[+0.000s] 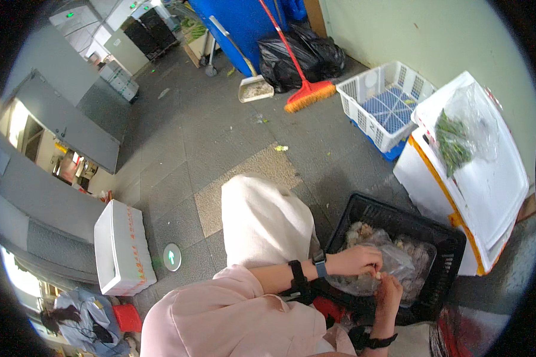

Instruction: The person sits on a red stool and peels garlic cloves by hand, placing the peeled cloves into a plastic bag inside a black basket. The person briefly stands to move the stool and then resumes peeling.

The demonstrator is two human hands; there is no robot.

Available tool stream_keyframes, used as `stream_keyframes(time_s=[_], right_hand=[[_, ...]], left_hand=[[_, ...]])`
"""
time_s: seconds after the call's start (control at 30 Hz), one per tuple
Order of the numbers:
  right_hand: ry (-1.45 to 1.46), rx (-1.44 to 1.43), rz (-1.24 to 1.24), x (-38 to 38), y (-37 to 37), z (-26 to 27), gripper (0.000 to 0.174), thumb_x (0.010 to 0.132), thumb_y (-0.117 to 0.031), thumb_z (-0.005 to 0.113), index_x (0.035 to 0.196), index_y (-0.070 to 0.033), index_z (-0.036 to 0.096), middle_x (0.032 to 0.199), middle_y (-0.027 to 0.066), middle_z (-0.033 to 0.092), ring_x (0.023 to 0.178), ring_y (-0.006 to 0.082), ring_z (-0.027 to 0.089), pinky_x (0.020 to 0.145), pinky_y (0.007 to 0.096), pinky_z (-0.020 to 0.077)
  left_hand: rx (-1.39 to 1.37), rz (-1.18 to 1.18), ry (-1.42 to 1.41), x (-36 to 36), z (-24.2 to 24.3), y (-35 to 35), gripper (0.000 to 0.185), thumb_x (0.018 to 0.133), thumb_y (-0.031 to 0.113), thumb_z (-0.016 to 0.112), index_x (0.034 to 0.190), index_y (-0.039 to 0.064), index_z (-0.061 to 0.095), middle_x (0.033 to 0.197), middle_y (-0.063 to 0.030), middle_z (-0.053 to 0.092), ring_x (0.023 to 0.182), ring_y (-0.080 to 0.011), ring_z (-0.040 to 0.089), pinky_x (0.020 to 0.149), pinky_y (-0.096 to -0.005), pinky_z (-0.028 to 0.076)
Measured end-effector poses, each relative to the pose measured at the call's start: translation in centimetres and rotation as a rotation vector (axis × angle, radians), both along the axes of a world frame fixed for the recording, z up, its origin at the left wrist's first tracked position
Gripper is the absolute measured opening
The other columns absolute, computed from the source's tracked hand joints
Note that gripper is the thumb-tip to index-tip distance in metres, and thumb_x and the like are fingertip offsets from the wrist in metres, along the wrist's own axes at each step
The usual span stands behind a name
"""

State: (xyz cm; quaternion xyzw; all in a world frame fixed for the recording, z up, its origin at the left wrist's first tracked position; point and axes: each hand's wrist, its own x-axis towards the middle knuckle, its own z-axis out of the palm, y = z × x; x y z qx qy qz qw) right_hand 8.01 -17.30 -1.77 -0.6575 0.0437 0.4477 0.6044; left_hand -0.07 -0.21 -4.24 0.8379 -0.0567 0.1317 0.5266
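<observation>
My left hand [356,260], with a watch and a black strap on the wrist, is over a black plastic crate [452,263]. Its fingertips meet those of my right hand [388,288] at a small pale piece [378,276], which looks like a garlic clove. Both hands pinch this piece. Beneath them, a clear plastic bag [399,261] lies open in the crate. Around and under the bag are many whitish and purplish bulbs, apparently garlic [419,254]. My fingers partly hide the piece.
White foam boxes stand at right [433,192] and left [124,250]; greens in a bag [453,143] top the right one. Beyond are a white basket [370,125], a red broom [310,91], a dustpan [255,89] and black garbage bags [301,58]. Another person [87,319] is lower left.
</observation>
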Motion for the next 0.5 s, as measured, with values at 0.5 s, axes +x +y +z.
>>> stream_keyframes(time_s=[0.5], right_hand=[[0.084, 0.053, 0.019, 0.7, 0.0, 0.4, 0.018, 0.082, -0.023, 0.063, 0.078, -0.006, 0.064, 0.059, -0.0053, 0.044, 0.053, 0.0056, 0.038, 0.051, 0.0225, 0.0335]], left_hand=[[0.046, 0.069, 0.044, 0.6, 1.3, 0.1, 0.015, 0.069, 0.001, 0.070, 0.079, 0.003, 0.058, 0.080, -0.0074, 0.059, 0.076, -0.0245, 0.057, 0.069, -0.0324, 0.046]])
